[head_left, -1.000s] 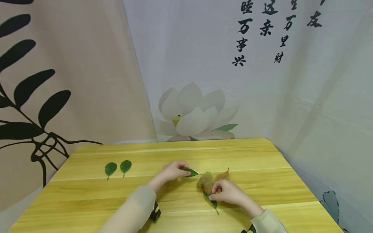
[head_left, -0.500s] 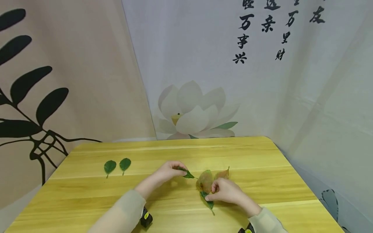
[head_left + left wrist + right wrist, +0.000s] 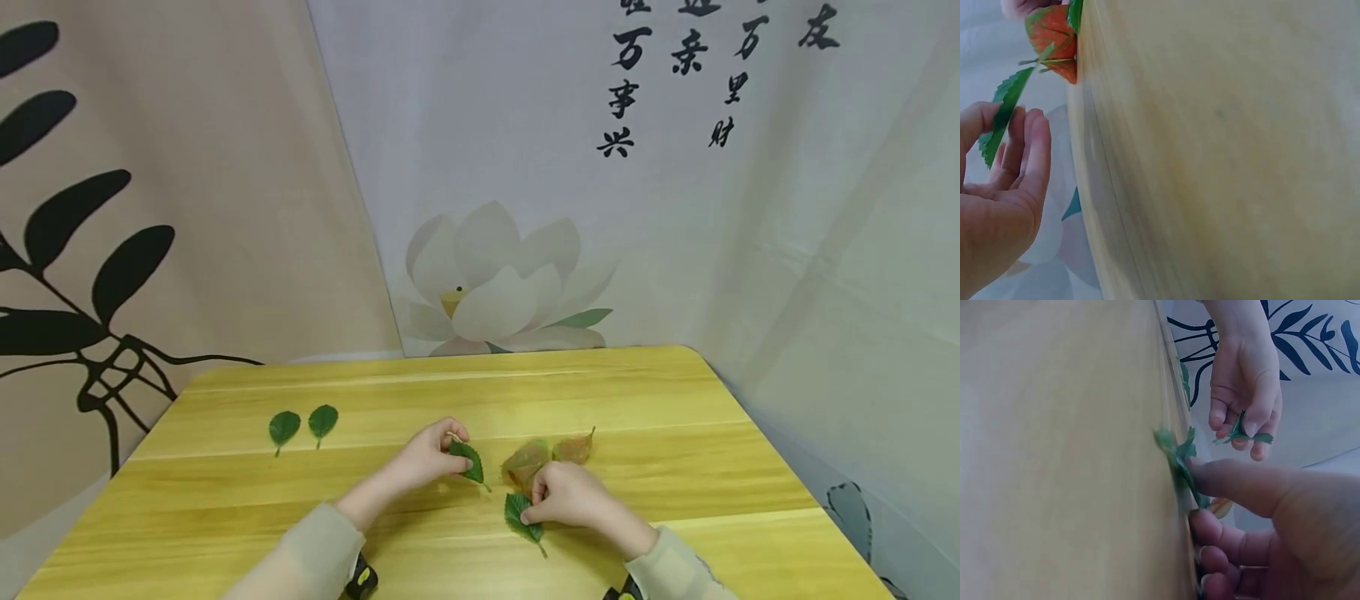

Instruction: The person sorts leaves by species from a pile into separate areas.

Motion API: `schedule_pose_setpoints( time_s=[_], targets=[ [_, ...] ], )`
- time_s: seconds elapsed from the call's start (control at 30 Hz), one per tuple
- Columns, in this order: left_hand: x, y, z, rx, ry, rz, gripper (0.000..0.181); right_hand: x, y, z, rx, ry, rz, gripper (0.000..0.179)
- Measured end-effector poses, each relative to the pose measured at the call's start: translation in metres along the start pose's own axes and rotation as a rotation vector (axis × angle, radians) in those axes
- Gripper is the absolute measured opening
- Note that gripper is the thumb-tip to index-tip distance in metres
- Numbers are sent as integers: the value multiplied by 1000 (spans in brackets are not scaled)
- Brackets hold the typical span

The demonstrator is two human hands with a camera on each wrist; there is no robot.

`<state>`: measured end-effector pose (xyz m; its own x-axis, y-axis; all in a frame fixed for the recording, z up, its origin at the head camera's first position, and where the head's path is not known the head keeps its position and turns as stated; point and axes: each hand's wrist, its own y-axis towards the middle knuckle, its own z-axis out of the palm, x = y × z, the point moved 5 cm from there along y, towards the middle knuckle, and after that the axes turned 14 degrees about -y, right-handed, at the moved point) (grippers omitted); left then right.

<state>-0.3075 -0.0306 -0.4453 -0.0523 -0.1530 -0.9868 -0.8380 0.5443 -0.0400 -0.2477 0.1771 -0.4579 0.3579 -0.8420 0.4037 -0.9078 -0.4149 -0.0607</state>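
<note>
My left hand pinches a green serrated leaf between thumb and fingers, its stem pointing down to the right. In the left wrist view that leaf shows edge-on between the fingertips. My right hand pinches a second green leaf low over the table, stem toward the front. The right wrist view shows this leaf folded at the thumb tip. Just beyond the right hand lie a brownish-green leaf and an orange-brown leaf, the first partly hidden by the fingers.
Two rounder green leaves, a left one and a right one, lie side by side at the table's far left. The wooden table ends at a printed cloth backdrop with a lotus and writing.
My left hand has drawn left, away from the brownish leaf, and its green leaf has tilted to point stem-down. The right hand's leaf has turned to show more of its face.
</note>
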Motion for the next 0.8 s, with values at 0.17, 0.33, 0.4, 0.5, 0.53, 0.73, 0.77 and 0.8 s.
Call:
schedule_pose_setpoints(
  time_s=[0.17,0.33,0.4,0.5,0.53,0.73,0.77,0.8],
  targets=[
    [1,-3,1,-3,-132,-10,27,1,0,2,10,33,10,25],
    [3,-5,-1,10,-164,-15,17,-1,0,4,23,69,2,24],
    [2,-6,-2,10,-114,-8,14,-2,0,5,23,77,-5,24],
    [0,-9,-3,9,-13,16,11,-2,0,6,19,81,-14,25],
    [-1,-10,-3,10,11,23,11,-2,0,6,18,81,-16,25],
    [-5,-14,-2,27,11,47,11,-1,0,6,17,89,-20,25],
    [-5,-14,-2,27,3,44,12,-1,0,6,16,89,-20,25],
    [-4,-14,-2,25,-4,39,13,-1,0,6,16,89,-21,25]
  ],
)
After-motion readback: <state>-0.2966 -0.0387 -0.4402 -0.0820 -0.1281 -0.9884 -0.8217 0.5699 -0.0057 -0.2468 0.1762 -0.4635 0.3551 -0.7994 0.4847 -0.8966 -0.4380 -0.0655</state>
